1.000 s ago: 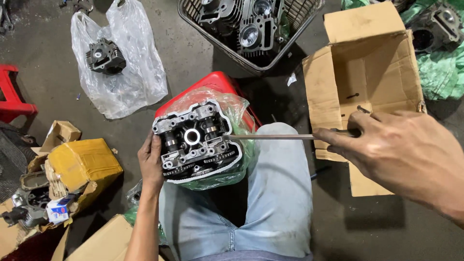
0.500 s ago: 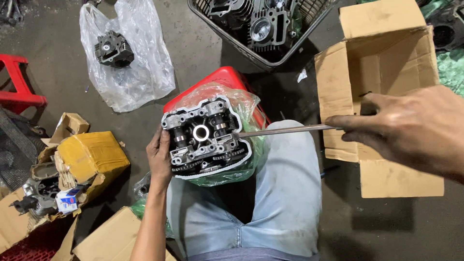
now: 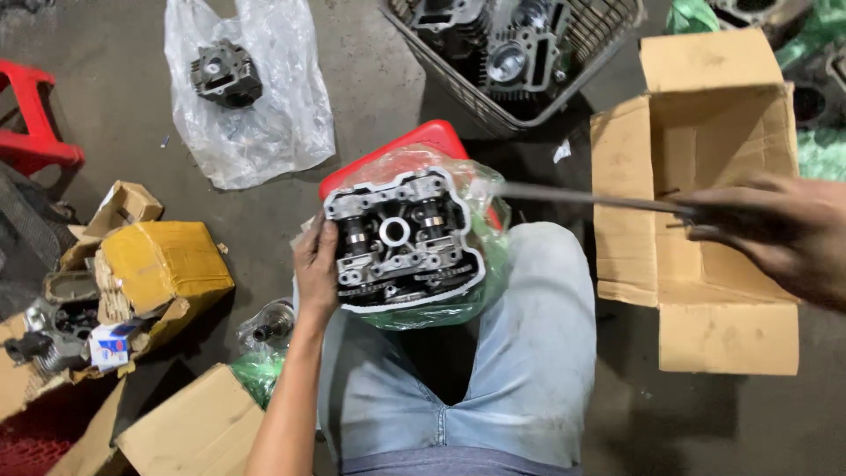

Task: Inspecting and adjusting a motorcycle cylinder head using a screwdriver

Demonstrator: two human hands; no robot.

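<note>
A: Seated worker in pale jeans, an open cardboard box [image 3: 705, 203] at the right, a wire basket [image 3: 520, 62] of engine parts ahead. What sits on the lap?

B: A cylinder head [image 3: 401, 242], camshaft side up, resting in a green plastic bag [image 3: 476, 291] on the knees before a red stool [image 3: 397, 150]. The left hand [image 3: 315, 269] cups its left edge, fingers curled around it.

A: And the right hand [image 3: 775, 234]?

B: Closed on a long thin metal rod [image 3: 582, 198], tip near the head's upper right corner.

A: Risk?

B: Probably a slip: the slick bag could let the head slide off the knees, or the rod could jab the wrong passage.
</note>
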